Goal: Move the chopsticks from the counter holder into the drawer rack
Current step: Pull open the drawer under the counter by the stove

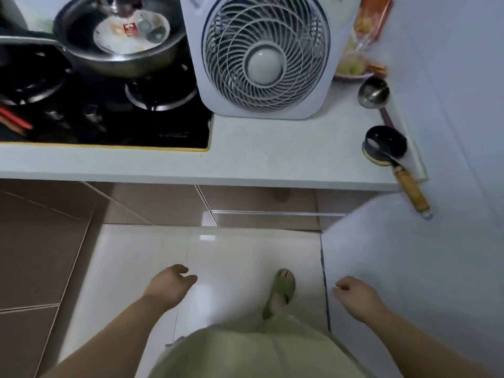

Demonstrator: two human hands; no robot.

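stage: not started, all transfer judged left | left hand (170,285) grip loose, empty | right hand (357,294) grip loose, empty | chopstick holder, drawer rack: not seen | red sticks (15,121) on stove, identity unclear | drawer (272,214) under desk (272,148) closed

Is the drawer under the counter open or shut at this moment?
Shut. The drawer front sits flush below the counter, with no inside or rack showing. Both hands, left and right, hang empty, away from it.

Bare forearms, no sleeves; pale green garment (245,350) w/ matching green open-toe slipper (282,291) on foot.
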